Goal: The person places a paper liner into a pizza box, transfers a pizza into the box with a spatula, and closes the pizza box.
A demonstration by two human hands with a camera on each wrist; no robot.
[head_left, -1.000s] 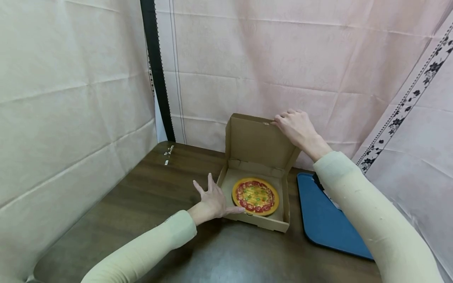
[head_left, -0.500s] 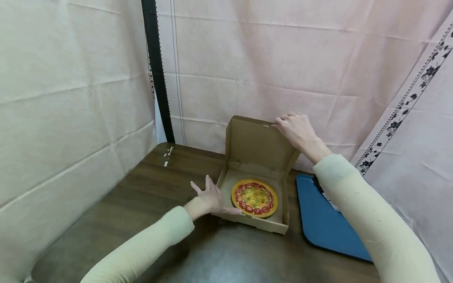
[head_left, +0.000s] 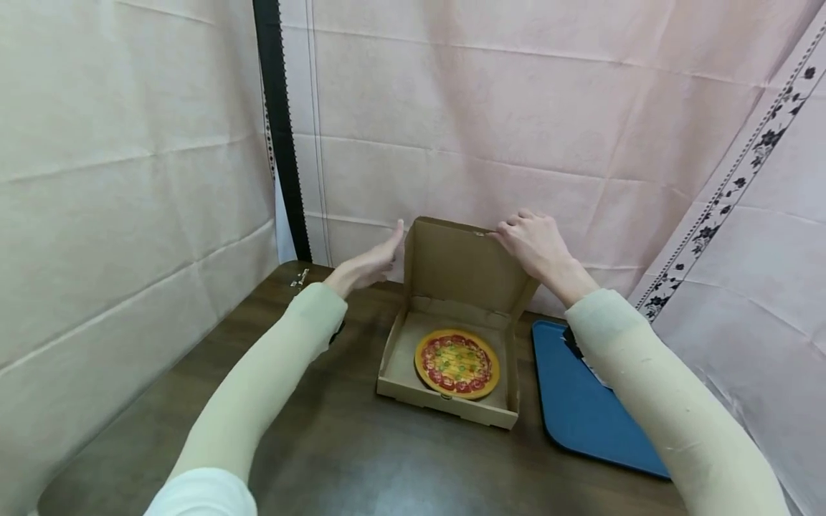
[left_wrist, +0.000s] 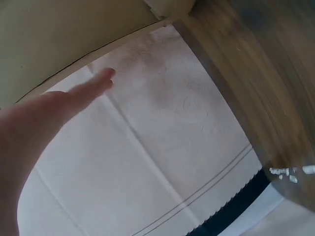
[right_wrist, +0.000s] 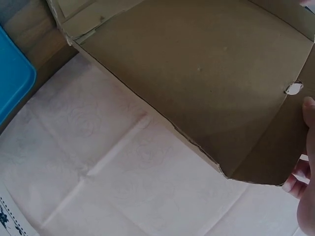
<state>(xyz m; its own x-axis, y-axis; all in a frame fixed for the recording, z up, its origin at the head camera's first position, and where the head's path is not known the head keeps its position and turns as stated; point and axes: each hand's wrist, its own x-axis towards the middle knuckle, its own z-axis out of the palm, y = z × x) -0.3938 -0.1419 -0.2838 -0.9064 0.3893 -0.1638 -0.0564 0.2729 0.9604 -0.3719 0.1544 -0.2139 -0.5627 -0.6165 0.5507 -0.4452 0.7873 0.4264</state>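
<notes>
A cardboard pizza box (head_left: 445,408) stands on the table with its lid (head_left: 461,265) raised. Inside lies a round pizza (head_left: 457,364) with red, yellow and green topping. My right hand (head_left: 535,245) pinches the lid's top edge near its right corner; in the right wrist view the fingers (right_wrist: 295,184) wrap that edge beside a small hole. To the left of the lid is my left hand (head_left: 369,266), its fingers extended and holding nothing. The left wrist view has the left hand (left_wrist: 59,108) close to the lid's side; whether it touches cannot be told.
A blue tray (head_left: 581,401) lies right of the box, partly hidden by my right sleeve, with a dark item on it. White scraps (head_left: 300,278) are at the table's back left corner. Pale cloth (head_left: 516,129) hangs behind and at both sides.
My left hand has left the box's front left corner and risen to beside the lid's upper left. The right hand still holds the lid, which stays raised.
</notes>
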